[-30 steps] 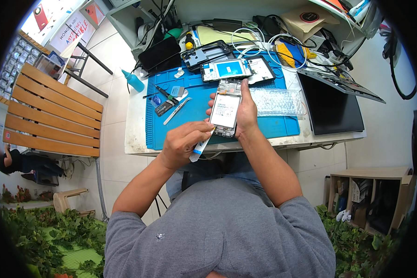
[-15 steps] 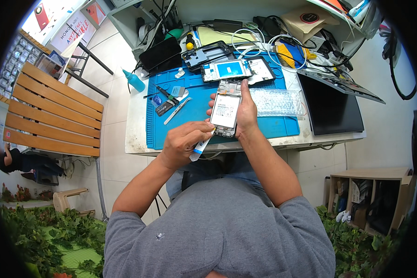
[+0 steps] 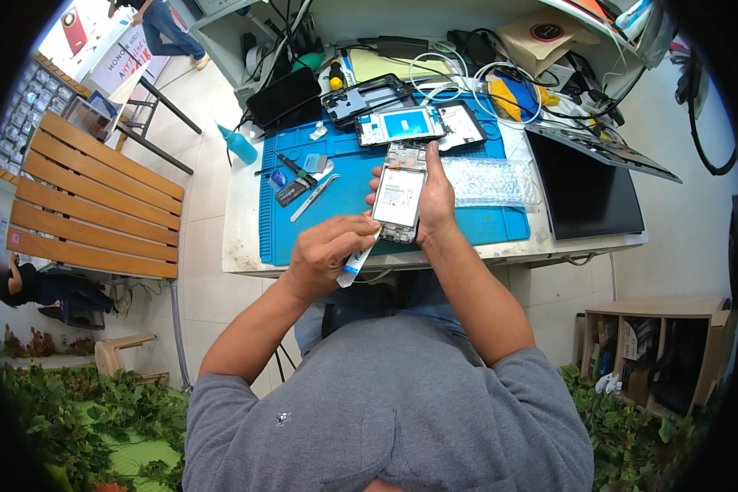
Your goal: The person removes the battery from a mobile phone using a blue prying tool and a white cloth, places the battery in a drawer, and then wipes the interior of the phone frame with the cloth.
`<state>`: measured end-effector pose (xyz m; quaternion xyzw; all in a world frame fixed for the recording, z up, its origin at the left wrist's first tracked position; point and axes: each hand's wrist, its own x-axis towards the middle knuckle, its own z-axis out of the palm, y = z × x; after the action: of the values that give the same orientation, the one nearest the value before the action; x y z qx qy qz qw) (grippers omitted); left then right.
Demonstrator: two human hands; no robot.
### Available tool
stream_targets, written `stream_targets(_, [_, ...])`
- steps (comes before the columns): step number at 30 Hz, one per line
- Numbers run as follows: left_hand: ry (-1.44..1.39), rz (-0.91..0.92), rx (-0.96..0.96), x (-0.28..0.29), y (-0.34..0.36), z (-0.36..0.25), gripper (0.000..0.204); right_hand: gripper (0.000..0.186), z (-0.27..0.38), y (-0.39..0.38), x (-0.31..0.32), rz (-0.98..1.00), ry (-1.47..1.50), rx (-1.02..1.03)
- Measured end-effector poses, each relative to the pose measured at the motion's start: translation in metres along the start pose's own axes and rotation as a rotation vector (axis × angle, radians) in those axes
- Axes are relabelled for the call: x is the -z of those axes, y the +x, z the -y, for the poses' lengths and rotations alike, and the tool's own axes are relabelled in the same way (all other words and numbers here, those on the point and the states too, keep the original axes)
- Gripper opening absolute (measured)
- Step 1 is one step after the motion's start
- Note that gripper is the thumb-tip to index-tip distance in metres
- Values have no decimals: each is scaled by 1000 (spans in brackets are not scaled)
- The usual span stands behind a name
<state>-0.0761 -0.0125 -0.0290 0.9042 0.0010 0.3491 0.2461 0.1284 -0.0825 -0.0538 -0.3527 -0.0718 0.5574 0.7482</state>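
Note:
My right hand (image 3: 436,201) grips an opened phone (image 3: 402,198) with its white battery and inner parts showing. My left hand (image 3: 324,250) is closed on a white strip with a blue band (image 3: 355,264), its fingertips at the phone's lower left corner. The blue mat (image 3: 291,238) lies beneath, with tweezers (image 3: 313,198), a green-and-black tool (image 3: 293,166) and small cards (image 3: 291,191) to the left. Above the phone lie a screen part with a blue patch (image 3: 400,123), a dark frame (image 3: 367,94) and another panel (image 3: 459,123). Bubble wrap (image 3: 492,180) is at their right.
A dark laptop screen (image 3: 592,195) occupies the desk's right. A blue bottle (image 3: 238,146) stands left; cables (image 3: 517,70) crowd the back. A slatted bench (image 3: 94,209) and two other people (image 3: 33,287) (image 3: 160,33) are leftward, a wooden shelf unit (image 3: 648,344) lower right.
Another person's legs have come into view at the top left. Both my hands and the phone are nearly unmoved.

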Motion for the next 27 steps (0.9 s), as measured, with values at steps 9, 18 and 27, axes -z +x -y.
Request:
stream_targets(9, [10, -8, 7, -1, 0, -2, 16, 96, -2, 4, 4, -11, -27, 33])
stream_targets(18, [5, -6, 18, -2, -2, 0, 14, 96, 0, 2, 4, 23, 4, -7])
stream_targets(27, [-4, -18, 4, -3, -1, -1, 15, 96, -2, 4, 6, 16, 1, 16])
